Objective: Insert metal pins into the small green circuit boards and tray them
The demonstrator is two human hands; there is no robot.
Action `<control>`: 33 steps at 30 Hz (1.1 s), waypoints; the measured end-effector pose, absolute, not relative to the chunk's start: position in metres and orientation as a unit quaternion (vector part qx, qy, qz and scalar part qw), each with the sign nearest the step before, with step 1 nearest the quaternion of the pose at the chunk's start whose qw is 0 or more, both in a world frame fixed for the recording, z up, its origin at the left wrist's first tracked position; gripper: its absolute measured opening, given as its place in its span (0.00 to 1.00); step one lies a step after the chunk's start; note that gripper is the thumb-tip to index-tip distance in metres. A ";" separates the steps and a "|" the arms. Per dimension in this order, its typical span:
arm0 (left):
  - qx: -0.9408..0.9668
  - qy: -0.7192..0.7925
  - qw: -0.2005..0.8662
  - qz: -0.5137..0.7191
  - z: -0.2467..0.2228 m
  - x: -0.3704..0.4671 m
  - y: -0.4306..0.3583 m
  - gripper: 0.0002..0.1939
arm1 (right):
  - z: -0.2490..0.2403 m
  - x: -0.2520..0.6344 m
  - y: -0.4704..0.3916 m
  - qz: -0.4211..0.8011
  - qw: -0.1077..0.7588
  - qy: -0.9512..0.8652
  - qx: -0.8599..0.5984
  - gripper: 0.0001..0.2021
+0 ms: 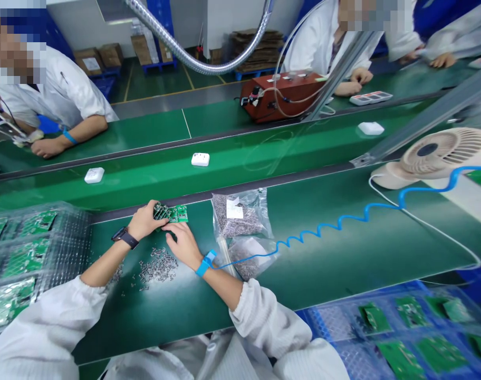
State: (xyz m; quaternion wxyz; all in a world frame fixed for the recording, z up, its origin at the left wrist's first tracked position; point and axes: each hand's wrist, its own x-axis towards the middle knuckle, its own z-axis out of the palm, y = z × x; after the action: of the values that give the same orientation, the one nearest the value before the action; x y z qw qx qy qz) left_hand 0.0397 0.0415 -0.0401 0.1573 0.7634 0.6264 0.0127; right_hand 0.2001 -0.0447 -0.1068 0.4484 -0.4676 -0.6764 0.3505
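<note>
At the far edge of the green bench, a green circuit board [180, 214] carries small metal and dark parts on its left portion. My left hand [143, 221], a dark watch on its wrist, is closed on the board's left end. The fingers of my right hand [185, 244] grip the near edge of the same board, the thumb lower down; their tips are partly hidden. A blue wrist strap [204, 263] circles my right wrist. Just below my hands lies a loose heap of small metal parts [159, 266].
Two clear bags of small parts [240, 214] lie right of my hands. Stacked clear trays [66, 248] with boards stand left; more boards [401, 359] sit lower right. A coiled blue cord [335, 224] runs toward a fan [430, 158]. White devices [201, 159] lie on the belt; co-workers sit opposite.
</note>
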 end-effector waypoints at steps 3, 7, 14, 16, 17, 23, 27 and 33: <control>0.758 0.628 0.176 0.027 -0.032 0.033 0.045 0.35 | -0.107 0.200 -0.045 0.354 0.448 -0.674 -0.468 0.13; 0.767 0.614 0.177 0.056 -0.025 0.023 0.049 0.36 | -0.107 0.200 -0.045 0.353 0.454 -0.673 -0.466 0.12; 0.827 0.521 0.206 0.050 -0.043 0.019 0.043 0.34 | -0.106 0.202 -0.044 0.373 0.514 -0.604 -0.482 0.18; 0.821 0.533 0.198 0.056 -0.049 0.022 0.038 0.35 | -0.106 0.202 -0.044 0.371 0.531 -0.582 -0.492 0.20; 0.820 0.537 0.193 0.056 -0.051 0.023 0.036 0.36 | -0.106 0.202 -0.044 0.369 0.537 -0.572 -0.498 0.19; 0.816 0.549 0.180 0.039 -0.048 0.021 0.038 0.36 | -0.109 0.200 -0.046 0.368 0.517 -0.561 -0.531 0.17; 0.772 0.592 0.218 0.077 -0.041 0.020 0.042 0.35 | -0.109 0.200 -0.046 0.375 0.500 -0.568 -0.535 0.18; 0.729 0.643 0.221 0.075 -0.041 0.042 0.041 0.35 | -0.108 0.197 -0.046 0.450 0.545 -0.524 -0.475 0.27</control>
State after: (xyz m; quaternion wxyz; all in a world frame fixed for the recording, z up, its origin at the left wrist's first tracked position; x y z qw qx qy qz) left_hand 0.0423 0.0412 -0.0414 0.2215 0.7289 0.6434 0.0752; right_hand 0.1970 -0.0460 -0.1076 0.5453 -0.4751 -0.5241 0.4498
